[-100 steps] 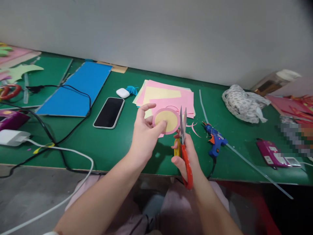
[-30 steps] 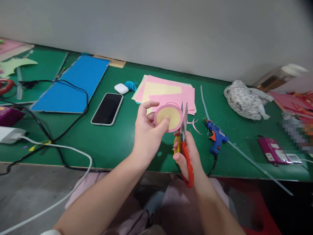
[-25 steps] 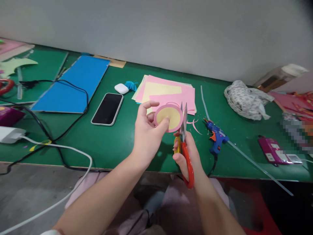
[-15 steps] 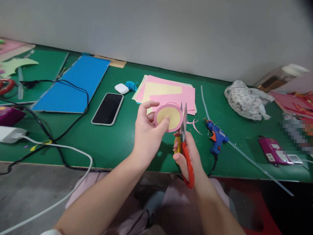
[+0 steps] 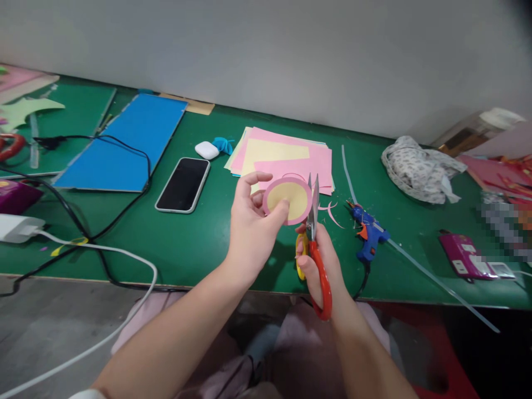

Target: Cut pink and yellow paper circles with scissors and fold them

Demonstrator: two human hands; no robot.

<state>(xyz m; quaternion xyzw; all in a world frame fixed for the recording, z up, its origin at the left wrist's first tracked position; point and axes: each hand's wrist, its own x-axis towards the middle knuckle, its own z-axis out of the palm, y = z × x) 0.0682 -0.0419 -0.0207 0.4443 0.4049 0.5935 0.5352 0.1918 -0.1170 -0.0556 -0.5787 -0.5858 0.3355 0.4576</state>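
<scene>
Purple box (image 5: 459,253), right: markings too blurred to read. Left hand (image 5: 254,230) pinches paper disc (image 5: 287,192), index raised; right hand (image 5: 326,257), fingers curled round scissors (image 5: 316,253), blades parted, pointing far.

Left forearm (image 5: 178,321) slants up and rightward from lower left; left wrist (image 5: 239,270) nearly straight. Left grip (image 5: 252,227) pinched: left thumb (image 5: 279,214) extended rightward, index finger (image 5: 255,178) arched above, remaining fingers curled, partly hidden. Right forearm (image 5: 361,327) angles up and leftward from lower right. Right grip (image 5: 326,252) curled, right thumb (image 5: 307,268) pointing up-left. Forearms bare; grips near each other, apart.
</scene>
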